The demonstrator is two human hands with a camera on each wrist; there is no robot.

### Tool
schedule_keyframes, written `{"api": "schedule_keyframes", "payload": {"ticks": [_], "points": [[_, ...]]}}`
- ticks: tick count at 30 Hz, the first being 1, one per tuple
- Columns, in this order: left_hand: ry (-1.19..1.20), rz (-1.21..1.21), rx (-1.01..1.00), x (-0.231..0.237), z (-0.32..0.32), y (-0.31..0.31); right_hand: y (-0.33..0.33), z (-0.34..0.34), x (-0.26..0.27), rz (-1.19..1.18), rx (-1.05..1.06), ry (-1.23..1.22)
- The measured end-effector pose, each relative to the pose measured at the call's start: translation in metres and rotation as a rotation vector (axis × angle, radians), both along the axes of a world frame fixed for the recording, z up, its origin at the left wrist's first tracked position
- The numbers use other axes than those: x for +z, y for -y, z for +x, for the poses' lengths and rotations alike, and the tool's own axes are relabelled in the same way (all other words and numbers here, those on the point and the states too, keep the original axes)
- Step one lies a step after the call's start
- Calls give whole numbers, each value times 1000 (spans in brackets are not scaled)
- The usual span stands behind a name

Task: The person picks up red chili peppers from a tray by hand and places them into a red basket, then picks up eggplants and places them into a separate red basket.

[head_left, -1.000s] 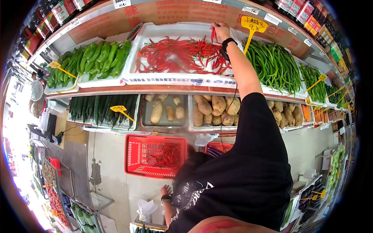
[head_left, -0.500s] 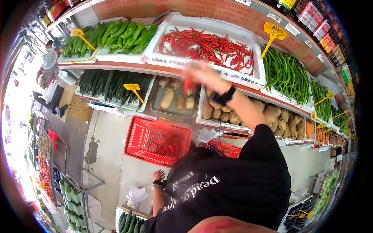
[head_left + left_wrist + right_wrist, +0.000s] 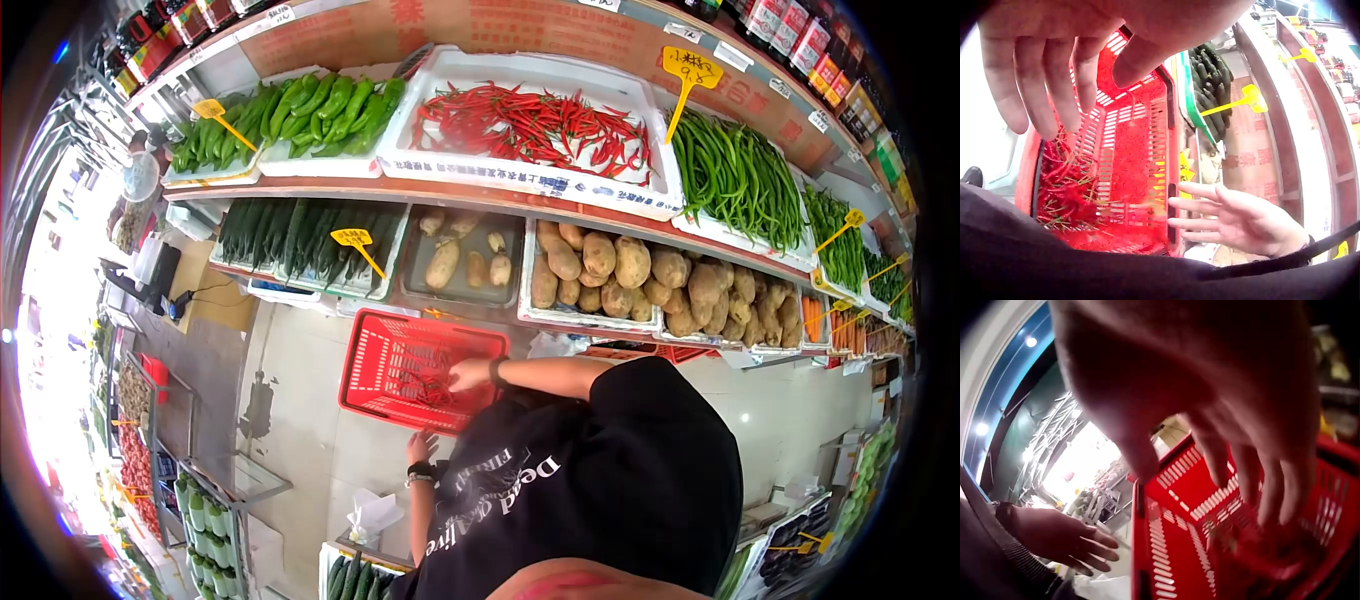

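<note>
My right hand (image 3: 468, 375) reaches over a red plastic basket (image 3: 365, 350), fingers loosely spread and pointing down, with nothing between them. A pile of red chillies (image 3: 428, 388) lies in the basket below it. In the right wrist view, the right fingers hang above the blurred chillies (image 3: 1266, 553). My left hand (image 3: 422, 447) is beside the basket's near edge, its fingers loose and holding nothing; in the left wrist view they hang in front of the basket (image 3: 1129, 156). More red chillies (image 3: 545, 125) lie in a white foam tray (image 3: 530, 178) on the upper shelf.
Green peppers (image 3: 325, 110) and long green chillies (image 3: 740, 190) flank the foam tray. On the lower shelf are cucumbers (image 3: 290, 235), a metal tray (image 3: 415, 285) with a few tubers, and potatoes (image 3: 620, 270). Yellow price signs (image 3: 692, 70) stick up among them. A metal rack (image 3: 240, 480) stands to the left.
My right hand has come from the foam tray, where it held red chillies, down across the lower shelf to the basket. It now holds none. The left hand stays near the basket.
</note>
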State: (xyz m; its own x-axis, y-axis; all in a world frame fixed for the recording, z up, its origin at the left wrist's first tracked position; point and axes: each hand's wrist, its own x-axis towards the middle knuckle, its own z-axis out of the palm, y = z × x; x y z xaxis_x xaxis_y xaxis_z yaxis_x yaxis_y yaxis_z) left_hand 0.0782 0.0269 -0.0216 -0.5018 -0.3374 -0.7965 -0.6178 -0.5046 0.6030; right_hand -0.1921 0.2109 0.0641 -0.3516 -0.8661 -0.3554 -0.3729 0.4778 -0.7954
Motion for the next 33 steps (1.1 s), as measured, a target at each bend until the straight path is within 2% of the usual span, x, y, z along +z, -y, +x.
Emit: {"api": "schedule_keyframes", "payload": {"ticks": [1, 2, 3, 4, 5, 6, 7, 8, 9, 10, 11, 12, 14, 15, 17, 21, 23, 29, 33], "points": [[-3, -29, -5, 5, -4, -2, -2, -10, 9, 16, 147, -190], [-32, -11, 25, 10, -7, -3, -4, -29, 18, -85, 175, -178], [-36, -14, 18, 15, -8, -3, -1, -53, 35, -149, 176, -51], [-43, -17, 12, 16, -11, -5, -5, -75, 82, -287, 107, 50], [-48, -18, 8, 17, -13, -7, -10, -99, 151, -299, 42, -13], [-49, -10, 11, 14, -13, -8, -8, -130, 186, -392, -52, -15], [-48, -3, 15, 10, -10, -7, -15, -164, 238, -565, -44, -172], [-45, 5, 18, 7, -7, -7, -25, -188, 286, -627, -231, -10], [-38, 1, 23, 10, -3, -8, -37, -220, 330, -631, -335, -161], [-34, -4, 27, 15, -4, -9, -49, -261, 362, -789, -356, -548], [-33, -10, 32, 18, -5, -10, -58, -290, 381, -780, -566, -318], [-36, -12, 27, 17, -3, -10, -69, -332, 387, -777, -695, -330], [-30, -8, 41, 15, -2, -13, -83, -375, 405, -576, -737, -875], [-26, -6, 50, 15, -1, -14, -88, -398, 398, -479, -767, -830], [-44, 7, 86, 13, 4, -16, -92, -443, 372, -107, -655, -1050], [-47, -3, 159, 12, 3, -21, -86, -476, 326, 12, -540, -936], [-26, -29, 163, 15, 3, -25, -78, -472, 318, 28, -572, -995], [21, -25, 189, 9, 17, -33, -62, -465, 316, 119, -683, -1062], [36, -11, 180, 10, 20, -35, -67, -467, 325, 60, -668, -1054]]}}
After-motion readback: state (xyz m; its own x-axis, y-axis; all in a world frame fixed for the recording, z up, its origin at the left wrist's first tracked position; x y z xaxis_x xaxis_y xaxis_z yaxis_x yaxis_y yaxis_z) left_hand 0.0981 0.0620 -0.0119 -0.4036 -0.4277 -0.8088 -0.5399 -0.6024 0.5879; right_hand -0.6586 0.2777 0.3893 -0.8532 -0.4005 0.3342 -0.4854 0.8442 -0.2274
